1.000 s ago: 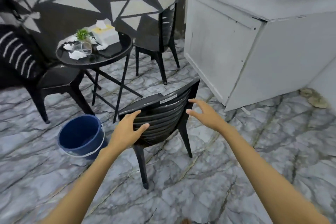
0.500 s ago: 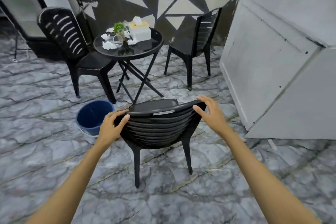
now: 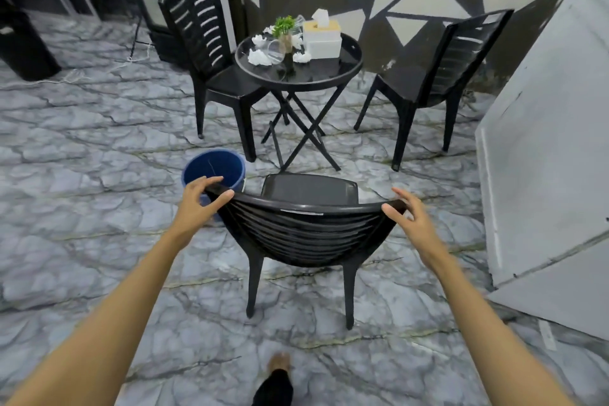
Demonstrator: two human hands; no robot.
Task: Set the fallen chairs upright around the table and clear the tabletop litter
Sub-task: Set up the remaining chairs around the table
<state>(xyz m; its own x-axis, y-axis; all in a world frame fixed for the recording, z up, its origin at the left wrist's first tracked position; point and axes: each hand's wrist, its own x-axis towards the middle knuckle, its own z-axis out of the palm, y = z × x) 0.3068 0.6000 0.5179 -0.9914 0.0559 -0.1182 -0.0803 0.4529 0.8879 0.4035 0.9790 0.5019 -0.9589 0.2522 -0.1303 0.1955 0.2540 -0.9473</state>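
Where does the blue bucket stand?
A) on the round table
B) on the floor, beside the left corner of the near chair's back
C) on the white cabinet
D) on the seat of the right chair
B: the blue bucket stands on the floor, right behind the left hand that grips the back of the near chair.

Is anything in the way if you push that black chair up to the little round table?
Nothing lies straight ahead of the black plastic chair; bare floor reaches the round black table. The blue plastic bucket stands close by its left front corner.
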